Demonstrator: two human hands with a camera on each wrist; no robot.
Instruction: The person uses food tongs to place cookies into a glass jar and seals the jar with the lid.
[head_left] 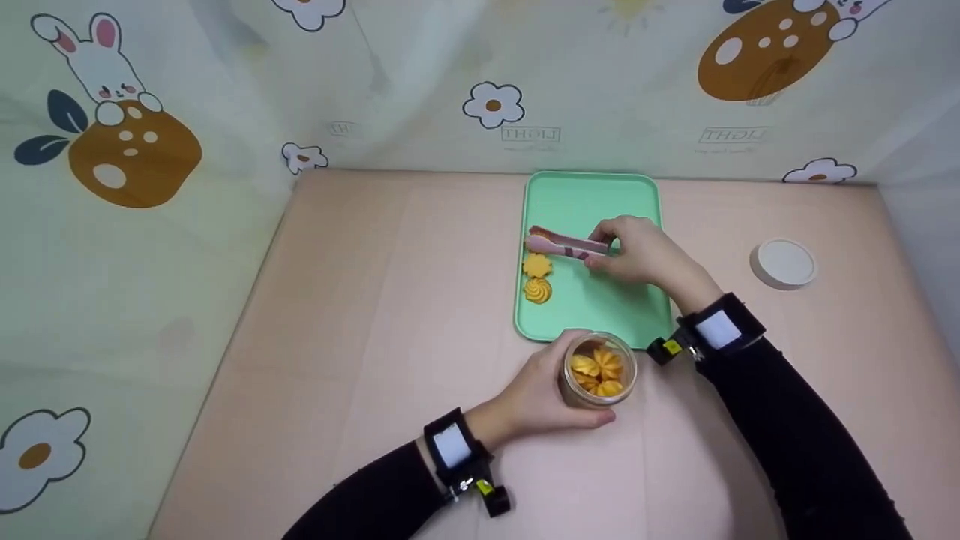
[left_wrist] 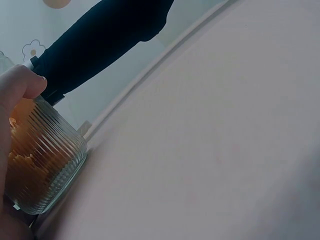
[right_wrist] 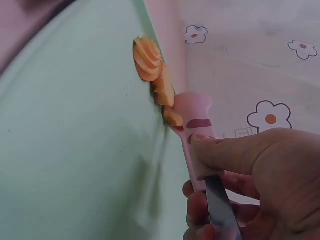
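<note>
My right hand holds pink tongs over the green tray, thumb on one arm and fingers on the other. Their tips meet a yellow cookie at the tray's left edge, mostly hidden by the tongs in the head view. Beside it, a flower-shaped cookie and a swirled cookie line that edge. My left hand grips a ribbed glass jar in front of the tray. Several piped cookies show through its uncovered mouth.
A round white lid lies on the pale pink table, right of the tray. Behind the table hangs a curtain printed with rabbits and flowers, which also runs along the left side.
</note>
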